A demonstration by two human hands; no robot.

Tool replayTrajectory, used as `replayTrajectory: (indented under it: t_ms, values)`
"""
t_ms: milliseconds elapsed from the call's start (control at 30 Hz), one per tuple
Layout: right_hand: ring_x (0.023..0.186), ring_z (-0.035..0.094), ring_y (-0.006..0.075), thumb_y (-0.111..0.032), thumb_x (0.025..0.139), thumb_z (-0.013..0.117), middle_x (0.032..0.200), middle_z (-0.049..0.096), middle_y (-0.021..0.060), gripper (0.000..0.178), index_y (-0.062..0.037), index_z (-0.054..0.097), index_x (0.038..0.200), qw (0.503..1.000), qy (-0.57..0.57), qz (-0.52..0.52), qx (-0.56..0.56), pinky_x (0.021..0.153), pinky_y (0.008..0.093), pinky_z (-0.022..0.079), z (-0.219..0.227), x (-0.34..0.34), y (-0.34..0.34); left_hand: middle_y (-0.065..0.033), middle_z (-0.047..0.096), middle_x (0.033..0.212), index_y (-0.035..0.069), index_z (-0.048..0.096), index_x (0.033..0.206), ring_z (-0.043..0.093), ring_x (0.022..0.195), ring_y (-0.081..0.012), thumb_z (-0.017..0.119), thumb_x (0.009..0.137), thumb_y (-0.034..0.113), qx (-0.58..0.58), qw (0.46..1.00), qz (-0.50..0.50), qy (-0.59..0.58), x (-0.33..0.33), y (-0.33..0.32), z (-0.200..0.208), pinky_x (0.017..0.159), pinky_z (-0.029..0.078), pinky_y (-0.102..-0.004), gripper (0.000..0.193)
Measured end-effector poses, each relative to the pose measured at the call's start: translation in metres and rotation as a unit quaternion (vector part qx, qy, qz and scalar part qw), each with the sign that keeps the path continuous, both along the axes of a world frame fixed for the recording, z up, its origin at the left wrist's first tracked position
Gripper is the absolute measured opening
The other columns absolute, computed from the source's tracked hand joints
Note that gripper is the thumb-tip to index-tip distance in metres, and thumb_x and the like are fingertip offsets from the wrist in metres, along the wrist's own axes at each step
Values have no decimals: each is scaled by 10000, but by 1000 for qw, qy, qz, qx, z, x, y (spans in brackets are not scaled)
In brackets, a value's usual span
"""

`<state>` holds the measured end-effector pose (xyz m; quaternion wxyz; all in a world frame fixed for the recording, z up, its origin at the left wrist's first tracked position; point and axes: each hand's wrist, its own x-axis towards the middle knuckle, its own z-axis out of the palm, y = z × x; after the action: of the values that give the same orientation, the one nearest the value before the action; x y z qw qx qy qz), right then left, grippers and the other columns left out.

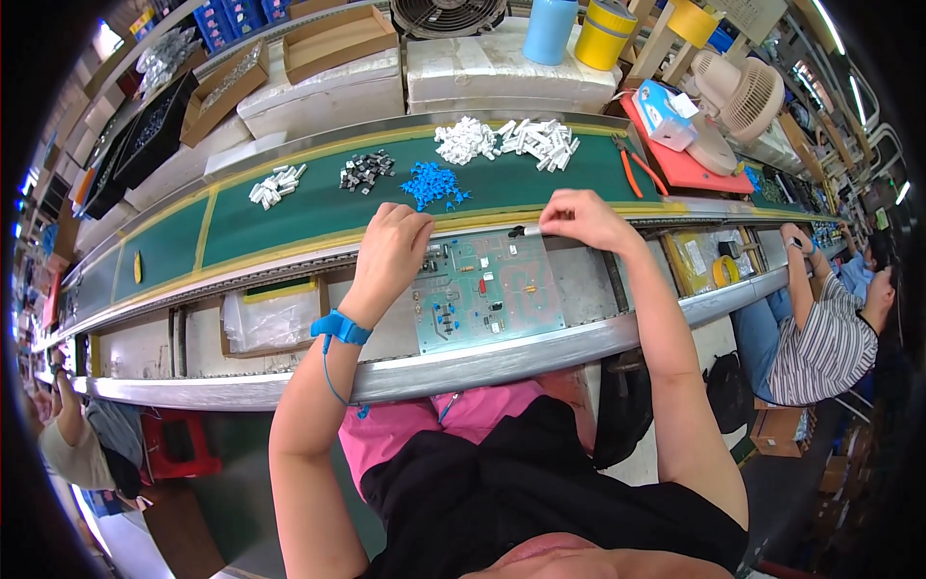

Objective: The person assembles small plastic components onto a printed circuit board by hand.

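A green circuit board (pixel 521 314) lies across the rails in front of me, with several small parts standing on it. My left hand (pixel 394 249) is over the board's left upper corner, fingers curled and pinched together; what they hold, if anything, is hidden. My right hand (pixel 586 222) is closed at the board's far right corner, its fingertips on a small white part (pixel 532 230) next to a black piece (pixel 517 232). Beyond my left hand lies a pile of blue components (pixel 434 185). A blue wrist strap (pixel 341 328) with a cord is on my left wrist.
On the green belt (pixel 280 227) lie dark components (pixel 367 171), white blocks (pixel 277 187), two more white piles (pixel 468 140) and orange-handled pliers (pixel 639 166). A bag of clear plastic (pixel 265 320) and a yellow tape roll (pixel 725 270) sit between the rails. Co-workers sit at both sides.
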<state>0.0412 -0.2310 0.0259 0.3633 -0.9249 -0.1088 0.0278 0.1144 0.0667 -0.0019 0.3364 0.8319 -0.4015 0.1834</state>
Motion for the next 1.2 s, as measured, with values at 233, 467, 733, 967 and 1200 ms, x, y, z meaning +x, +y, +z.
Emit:
replayTrajectory:
  t_ms: [233,467,733,967,1200]
  values:
    - [663,572,158,-92,782,662,750,632,72,108,-3,649,841,997,63,-15,-31,609,293,454,-8,-3,13,-94,593,783,19,652,831,530,826,-287,607,804,66,-6,1000,7,-1,1,-1,1,737,453,-374,71]
    - [647,573,154,-104,789,656,726,633,77,123,3,644,848,996,62,-8,-62,598,289,456,-2,-5,15,-90,591,774,22,654,835,530,821,-286,610,803,62,-13,1000,15,-9,2,-2,1,735,451,-373,68]
    - [741,591,194,-101,792,646,792,621,59,106,-45,648,882,975,-168,-106,-104,648,312,482,-18,24,-7,-88,594,774,31,659,827,532,824,-288,617,797,69,-8,1000,24,-18,5,0,-2,732,446,-377,64]
    - [842,589,253,-182,779,656,846,591,68,154,-87,655,901,868,-321,-174,-337,677,363,518,-35,50,-17,-88,607,808,39,663,813,544,850,-283,619,792,91,-13,998,60,-31,24,21,-1,752,431,-387,72]
    - [815,599,265,-248,809,641,830,584,92,177,-81,627,865,868,-288,-218,-340,625,388,521,-32,45,-19,-112,580,815,68,633,871,548,827,-299,574,762,53,117,962,190,-158,78,94,1,728,434,-408,125]
